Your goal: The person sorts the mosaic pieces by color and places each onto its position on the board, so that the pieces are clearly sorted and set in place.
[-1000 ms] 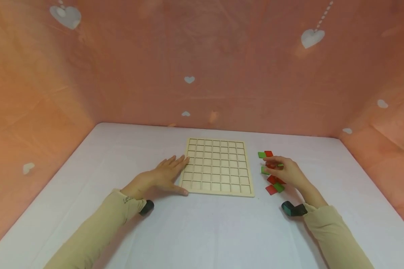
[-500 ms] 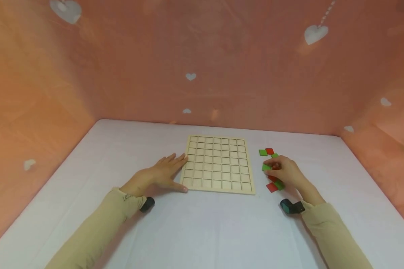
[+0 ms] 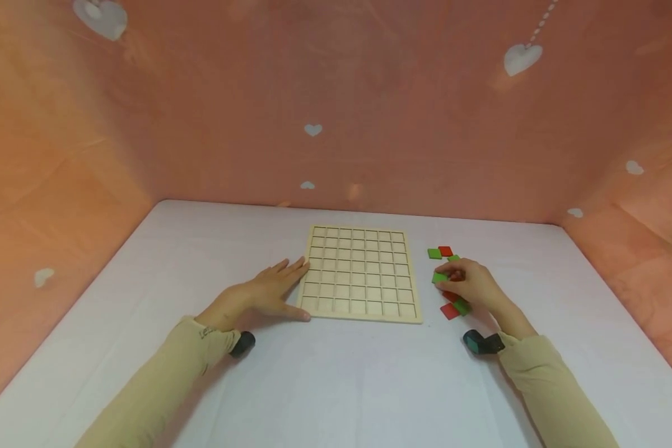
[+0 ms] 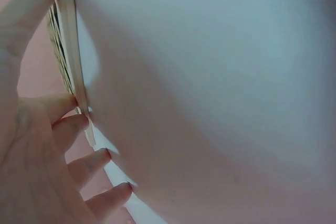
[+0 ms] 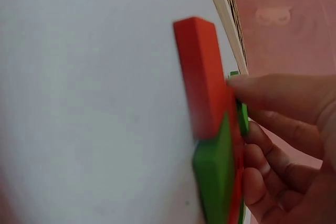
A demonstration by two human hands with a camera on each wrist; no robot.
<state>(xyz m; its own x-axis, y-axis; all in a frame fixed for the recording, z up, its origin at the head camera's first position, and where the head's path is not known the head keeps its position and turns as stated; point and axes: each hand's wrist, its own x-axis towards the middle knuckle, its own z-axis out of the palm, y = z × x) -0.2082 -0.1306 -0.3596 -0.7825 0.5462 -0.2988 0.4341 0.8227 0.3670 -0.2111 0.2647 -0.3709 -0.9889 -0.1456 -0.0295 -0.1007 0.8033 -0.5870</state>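
On the table lies a pale wooden board (image 3: 360, 272) with a grid of square recesses. My left hand (image 3: 271, 291) is spread at its left side, fingertips and thumb at the frame's edge; the left wrist view shows the straight fingers (image 4: 86, 169) along it. My right hand (image 3: 473, 283) is over a small group of square tiles right of the board, and its thumb and index finger pinch a green tile (image 3: 439, 277). In the right wrist view the thumb (image 5: 278, 90) partly covers that tile, while a red tile (image 5: 202, 77) and another green tile (image 5: 215, 177) lie nearer the camera.
A green tile (image 3: 434, 254) and a red tile (image 3: 445, 251) lie beyond the right hand; a red tile (image 3: 450, 311) and a green tile (image 3: 462, 307) lie on its near side. An orange cloth backdrop (image 3: 358, 112) with hearts encloses the white table (image 3: 336, 386).
My right hand's thumb and index finger have closed in on the green tile, showing more of it between them. The head view has shifted slightly. My left hand stays at the board's edge.
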